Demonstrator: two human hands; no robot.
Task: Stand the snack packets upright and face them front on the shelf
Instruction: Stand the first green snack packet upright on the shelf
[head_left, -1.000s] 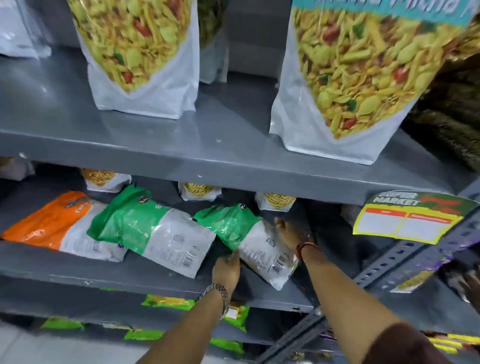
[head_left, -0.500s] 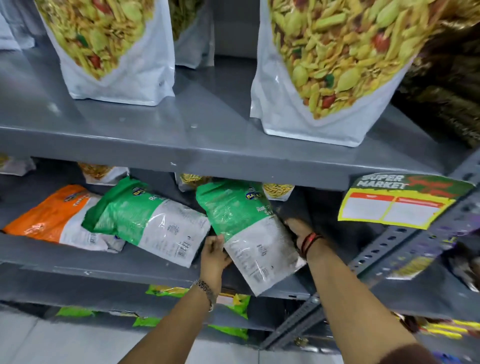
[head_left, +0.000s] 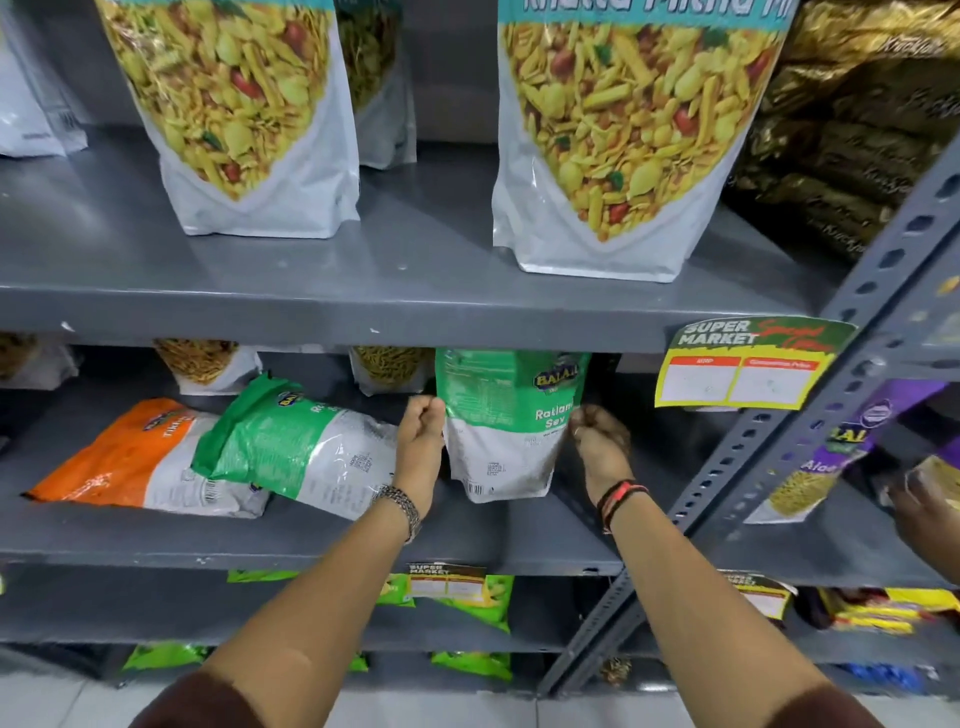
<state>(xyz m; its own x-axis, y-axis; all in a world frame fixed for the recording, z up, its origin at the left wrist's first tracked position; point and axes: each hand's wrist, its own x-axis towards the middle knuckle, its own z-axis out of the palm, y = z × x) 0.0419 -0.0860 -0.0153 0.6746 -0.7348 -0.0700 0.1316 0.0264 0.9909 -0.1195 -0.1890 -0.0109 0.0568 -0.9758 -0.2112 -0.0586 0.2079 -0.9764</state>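
- Centre frame, middle shelf (head_left: 291, 540): I see the green packet (head_left: 501, 426) standing upright.
- Left hand (head_left: 422, 441) pinches its left edge; right hand (head_left: 597, 441) pinches its right edge.
- Left of centre: a second green packet (head_left: 296, 441) lies flat, overlapping an orange packet (head_left: 130, 457).

Top of upright green packet (head_left: 506, 415) hidden behind upper shelf (head_left: 363, 312).

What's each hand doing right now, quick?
Left hand: closed on the left edge of the upright green packet.
Right hand: closed on its right edge.
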